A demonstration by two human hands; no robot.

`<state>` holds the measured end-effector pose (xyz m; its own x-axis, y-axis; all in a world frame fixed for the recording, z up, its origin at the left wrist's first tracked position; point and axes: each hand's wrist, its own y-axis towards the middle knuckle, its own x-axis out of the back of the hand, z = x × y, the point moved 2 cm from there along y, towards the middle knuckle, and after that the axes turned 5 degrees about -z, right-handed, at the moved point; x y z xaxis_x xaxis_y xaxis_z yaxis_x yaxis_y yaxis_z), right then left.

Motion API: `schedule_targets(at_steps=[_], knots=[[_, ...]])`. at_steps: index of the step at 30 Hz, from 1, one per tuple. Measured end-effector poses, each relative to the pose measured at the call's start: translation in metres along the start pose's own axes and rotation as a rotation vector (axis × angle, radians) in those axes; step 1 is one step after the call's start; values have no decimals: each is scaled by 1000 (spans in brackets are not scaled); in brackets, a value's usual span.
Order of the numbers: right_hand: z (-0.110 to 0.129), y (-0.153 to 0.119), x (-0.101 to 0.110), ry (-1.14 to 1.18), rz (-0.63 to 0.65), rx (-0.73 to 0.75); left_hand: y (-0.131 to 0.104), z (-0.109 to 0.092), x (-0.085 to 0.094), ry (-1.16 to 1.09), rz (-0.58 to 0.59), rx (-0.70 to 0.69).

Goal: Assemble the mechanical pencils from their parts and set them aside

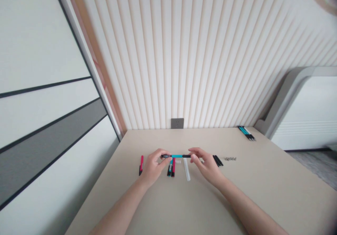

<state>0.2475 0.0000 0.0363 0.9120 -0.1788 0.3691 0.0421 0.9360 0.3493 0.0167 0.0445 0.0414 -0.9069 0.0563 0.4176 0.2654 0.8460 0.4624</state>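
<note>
Between my two hands a blue and black pen is held level above the table. My left hand pinches its black, lettered end. At the other end, the fingers of my right hand are closed on the black grip part. Below the pen lie a blue and black pen barrel and a pink and black one, side by side. Several small clear pieces are next to them. Thin white sticks lie nearer my right hand. A pink and black pen part rests left of my left hand.
Right of my right hand are several black grip pieces and a row of small metallic pieces. Several blue and black pens lie at the table's far right corner. A ribbed wall with a socket stands behind.
</note>
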Motion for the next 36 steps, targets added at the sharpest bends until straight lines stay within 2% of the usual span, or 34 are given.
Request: schedule_targets(at_steps=[4, 11, 17, 22, 25, 31, 36], knots=[[3, 0, 2, -38, 1, 65, 1, 2, 1, 24, -15, -9], [-6, 0, -2, -110, 11, -34, -1, 2, -1, -4, 29, -36], [2, 0, 1, -79, -34, 94, 0, 1, 2, 30, -28, -18], [-1, 0, 0, -127, 0, 51, -1, 0, -1, 7, 8, -56], [-2, 0, 2, -92, -32, 24, -1, 1, -1, 20, 7, -59], [-1, 1, 4, -91, -47, 148, 0, 2, 2, 61, -23, -56], [-6, 1, 0, -167, -5, 90, -2, 0, -1, 40, 16, -82]])
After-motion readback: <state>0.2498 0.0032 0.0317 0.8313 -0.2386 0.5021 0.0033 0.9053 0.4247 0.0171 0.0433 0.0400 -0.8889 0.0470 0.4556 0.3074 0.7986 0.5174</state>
